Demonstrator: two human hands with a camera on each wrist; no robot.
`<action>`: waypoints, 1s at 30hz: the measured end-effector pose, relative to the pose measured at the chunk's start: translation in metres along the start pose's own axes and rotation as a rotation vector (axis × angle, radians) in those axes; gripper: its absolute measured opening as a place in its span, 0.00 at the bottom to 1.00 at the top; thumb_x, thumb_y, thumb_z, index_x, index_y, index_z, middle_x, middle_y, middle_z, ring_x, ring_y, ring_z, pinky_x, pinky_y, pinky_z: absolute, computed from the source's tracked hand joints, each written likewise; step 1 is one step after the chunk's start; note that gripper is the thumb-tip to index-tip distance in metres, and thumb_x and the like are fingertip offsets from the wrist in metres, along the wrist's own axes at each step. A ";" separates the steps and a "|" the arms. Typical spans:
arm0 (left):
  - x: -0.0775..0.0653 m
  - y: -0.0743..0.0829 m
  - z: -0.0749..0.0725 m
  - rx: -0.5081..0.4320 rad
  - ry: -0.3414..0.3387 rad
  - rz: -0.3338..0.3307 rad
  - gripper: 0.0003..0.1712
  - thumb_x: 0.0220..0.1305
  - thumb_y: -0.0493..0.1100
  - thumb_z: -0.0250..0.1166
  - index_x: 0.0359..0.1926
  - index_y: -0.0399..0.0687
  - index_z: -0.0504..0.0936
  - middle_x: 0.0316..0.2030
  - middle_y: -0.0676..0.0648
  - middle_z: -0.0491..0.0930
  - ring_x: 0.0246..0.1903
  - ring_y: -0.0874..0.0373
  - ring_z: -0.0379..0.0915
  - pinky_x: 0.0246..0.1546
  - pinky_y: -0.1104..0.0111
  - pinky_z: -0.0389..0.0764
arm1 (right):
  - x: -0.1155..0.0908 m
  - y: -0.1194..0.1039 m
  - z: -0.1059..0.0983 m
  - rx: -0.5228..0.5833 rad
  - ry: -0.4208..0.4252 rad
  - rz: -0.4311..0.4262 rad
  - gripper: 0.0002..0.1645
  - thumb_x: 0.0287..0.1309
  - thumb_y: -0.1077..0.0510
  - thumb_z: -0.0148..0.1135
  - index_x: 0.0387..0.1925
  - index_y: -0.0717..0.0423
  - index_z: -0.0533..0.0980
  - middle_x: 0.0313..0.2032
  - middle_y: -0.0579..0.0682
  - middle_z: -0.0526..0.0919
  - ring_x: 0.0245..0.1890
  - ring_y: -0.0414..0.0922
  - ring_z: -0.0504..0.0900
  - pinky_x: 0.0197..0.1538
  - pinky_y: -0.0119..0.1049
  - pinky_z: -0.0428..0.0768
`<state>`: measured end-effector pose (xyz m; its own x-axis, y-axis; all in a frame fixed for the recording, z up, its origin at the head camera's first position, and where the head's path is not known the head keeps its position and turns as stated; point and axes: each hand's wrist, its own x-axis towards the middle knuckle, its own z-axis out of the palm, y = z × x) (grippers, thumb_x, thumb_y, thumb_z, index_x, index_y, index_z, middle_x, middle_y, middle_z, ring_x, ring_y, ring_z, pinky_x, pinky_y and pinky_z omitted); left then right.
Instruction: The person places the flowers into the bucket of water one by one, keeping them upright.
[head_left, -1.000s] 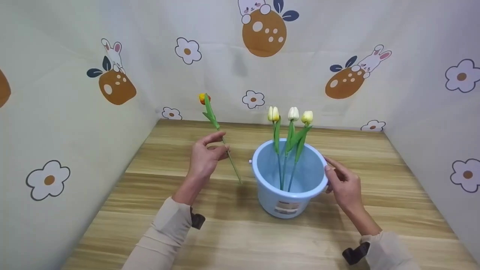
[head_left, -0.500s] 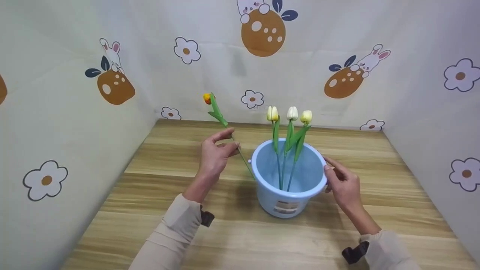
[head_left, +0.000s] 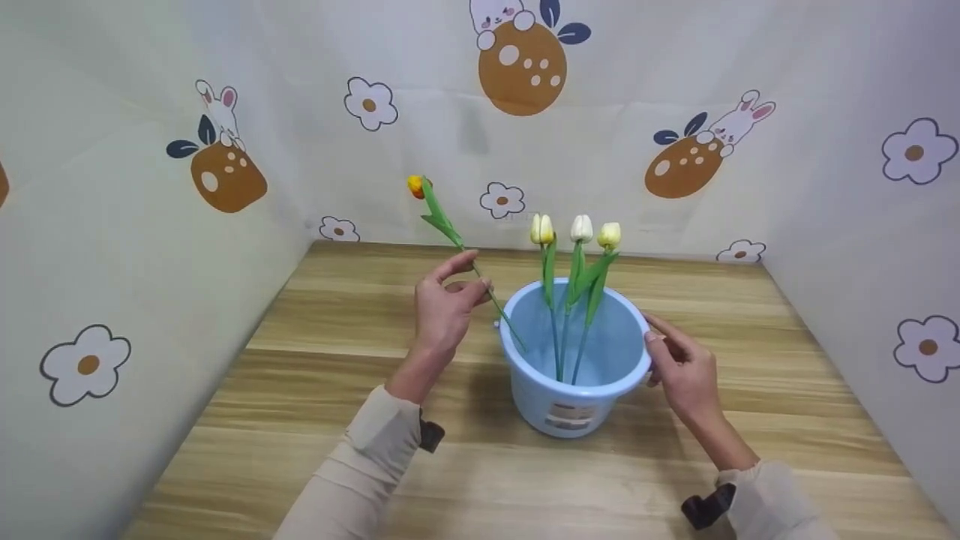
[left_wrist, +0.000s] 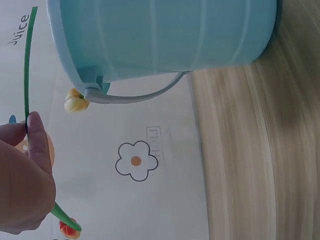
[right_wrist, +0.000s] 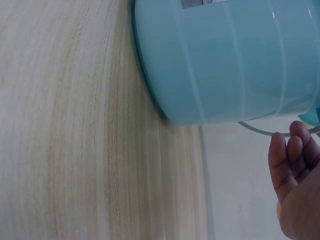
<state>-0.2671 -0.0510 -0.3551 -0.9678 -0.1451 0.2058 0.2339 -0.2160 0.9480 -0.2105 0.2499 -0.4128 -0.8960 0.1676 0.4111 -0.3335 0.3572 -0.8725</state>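
Note:
My left hand pinches the thin green stem of an orange-and-yellow tulip, also seen in the left wrist view with its bloom low in the frame. The tulip leans left, and its stem end appears over the left part of the light blue bucket's mouth. At the bucket's right rim, my right hand grips with the thumb on the edge and the fingers outside. Inside the bucket stand a white-and-yellow tulip, a white tulip and a pale yellow tulip.
The bucket stands on a wood-grain table. A printed cloth with rabbits and flowers walls the table at the back and both sides. The bucket's handle hangs down its far side.
My left hand has moved right and slightly away from me, bringing the orange-and-yellow tulip's stem end from beside the bucket to over its mouth. My right hand and the bucket stay in place.

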 end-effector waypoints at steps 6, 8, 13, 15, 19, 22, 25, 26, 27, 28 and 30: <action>-0.002 -0.005 0.008 0.084 0.003 0.036 0.23 0.53 0.27 0.67 0.51 0.45 0.82 0.47 0.43 0.74 0.34 0.53 0.81 0.38 0.66 0.84 | 0.001 0.010 -0.001 -0.017 -0.009 0.007 0.18 0.64 0.55 0.58 0.55 0.52 0.78 0.22 0.49 0.80 0.19 0.55 0.77 0.21 0.42 0.81; -0.003 -0.006 0.010 0.109 0.004 0.034 0.23 0.53 0.28 0.68 0.51 0.47 0.82 0.47 0.44 0.75 0.35 0.54 0.82 0.38 0.67 0.84 | 0.003 0.021 -0.001 -0.022 -0.011 0.009 0.18 0.65 0.53 0.58 0.55 0.48 0.78 0.23 0.50 0.80 0.20 0.55 0.78 0.21 0.42 0.81; -0.007 -0.009 0.014 0.229 -0.002 0.059 0.22 0.54 0.33 0.70 0.50 0.53 0.83 0.48 0.46 0.76 0.36 0.57 0.82 0.38 0.70 0.83 | 0.006 0.036 -0.002 -0.035 -0.013 -0.001 0.19 0.65 0.49 0.57 0.56 0.45 0.78 0.25 0.51 0.81 0.20 0.53 0.78 0.22 0.42 0.81; -0.008 -0.010 0.015 0.286 -0.002 0.090 0.22 0.53 0.34 0.71 0.50 0.53 0.83 0.47 0.47 0.76 0.36 0.58 0.82 0.37 0.70 0.83 | 0.006 0.034 -0.002 -0.036 -0.019 -0.006 0.19 0.65 0.51 0.57 0.56 0.46 0.78 0.24 0.51 0.81 0.20 0.52 0.77 0.21 0.42 0.81; -0.010 -0.012 0.018 0.366 -0.005 0.168 0.22 0.52 0.35 0.72 0.50 0.50 0.84 0.43 0.49 0.77 0.35 0.60 0.81 0.38 0.69 0.83 | 0.004 0.023 -0.002 -0.010 -0.013 -0.017 0.18 0.64 0.56 0.58 0.55 0.51 0.78 0.20 0.51 0.79 0.17 0.54 0.76 0.19 0.42 0.80; -0.012 -0.015 0.020 0.430 -0.008 0.207 0.22 0.51 0.35 0.72 0.50 0.49 0.84 0.41 0.51 0.78 0.36 0.60 0.80 0.42 0.68 0.81 | 0.001 0.010 -0.001 -0.004 -0.007 -0.024 0.18 0.63 0.58 0.58 0.54 0.54 0.79 0.19 0.50 0.78 0.17 0.53 0.76 0.19 0.41 0.80; -0.013 -0.017 0.021 0.499 -0.012 0.212 0.22 0.52 0.37 0.72 0.50 0.51 0.84 0.40 0.53 0.78 0.40 0.60 0.77 0.44 0.66 0.79 | -0.001 0.001 0.000 -0.016 -0.007 -0.024 0.18 0.64 0.59 0.57 0.54 0.56 0.78 0.20 0.50 0.78 0.17 0.50 0.76 0.20 0.39 0.80; -0.014 -0.018 0.022 0.524 -0.015 0.211 0.22 0.52 0.37 0.72 0.51 0.53 0.84 0.40 0.53 0.78 0.41 0.60 0.76 0.45 0.66 0.78 | -0.001 -0.001 0.000 -0.019 -0.006 -0.024 0.18 0.64 0.59 0.57 0.54 0.56 0.78 0.20 0.50 0.78 0.17 0.50 0.76 0.20 0.39 0.80; -0.015 -0.018 0.022 0.542 -0.016 0.209 0.22 0.52 0.38 0.72 0.51 0.53 0.83 0.41 0.54 0.78 0.43 0.59 0.75 0.44 0.66 0.78 | -0.002 -0.002 0.000 -0.023 -0.007 -0.021 0.18 0.64 0.59 0.57 0.54 0.56 0.78 0.20 0.50 0.78 0.18 0.51 0.76 0.20 0.39 0.81; -0.016 -0.019 0.023 0.559 -0.018 0.207 0.22 0.53 0.38 0.72 0.51 0.54 0.83 0.41 0.54 0.78 0.44 0.59 0.74 0.44 0.66 0.78 | -0.002 -0.003 0.000 -0.027 -0.007 -0.020 0.18 0.64 0.59 0.57 0.54 0.56 0.78 0.20 0.50 0.78 0.18 0.52 0.76 0.20 0.40 0.81; -0.017 -0.020 0.024 0.596 -0.021 0.201 0.22 0.53 0.39 0.72 0.51 0.55 0.83 0.42 0.54 0.78 0.45 0.59 0.73 0.46 0.66 0.78 | -0.003 -0.003 0.000 -0.033 -0.008 -0.019 0.18 0.64 0.58 0.57 0.54 0.56 0.78 0.19 0.51 0.78 0.19 0.56 0.76 0.21 0.41 0.81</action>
<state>-0.2574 -0.0208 -0.3716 -0.9132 -0.1062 0.3933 0.3257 0.3897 0.8614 -0.2071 0.2487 -0.4109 -0.8922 0.1528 0.4249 -0.3404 0.3906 -0.8553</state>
